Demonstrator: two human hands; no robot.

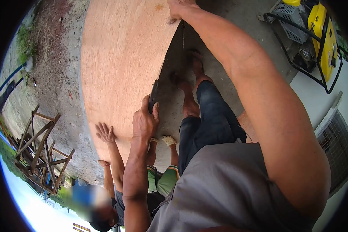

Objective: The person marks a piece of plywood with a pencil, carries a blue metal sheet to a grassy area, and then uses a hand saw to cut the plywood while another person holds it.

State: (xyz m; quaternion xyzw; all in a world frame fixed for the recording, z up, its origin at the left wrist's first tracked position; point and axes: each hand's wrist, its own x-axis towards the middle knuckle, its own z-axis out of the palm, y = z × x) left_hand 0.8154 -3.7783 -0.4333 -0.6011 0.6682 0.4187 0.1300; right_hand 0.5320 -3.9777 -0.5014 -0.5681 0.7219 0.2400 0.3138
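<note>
A large sheet of plywood (116, 65) lies under both my hands, with its long edge towards my body. My left hand (145, 121) is closed around a narrow black tool (154, 94) at that edge; its exact kind I cannot make out. At the top of the view my right hand (178, 9) rests on the plywood near its edge. Its fingers look laid on the surface, partly cut off by the frame. A little sawdust (158, 7) lies on the sheet beside it.
Another person's hand (105, 132) is spread flat on the plywood, and that person's other hand (103, 163) is at its edge. A yellow machine in a black frame (326, 42) stands at upper right. Wooden trestles (42, 150) stand on the ground at left.
</note>
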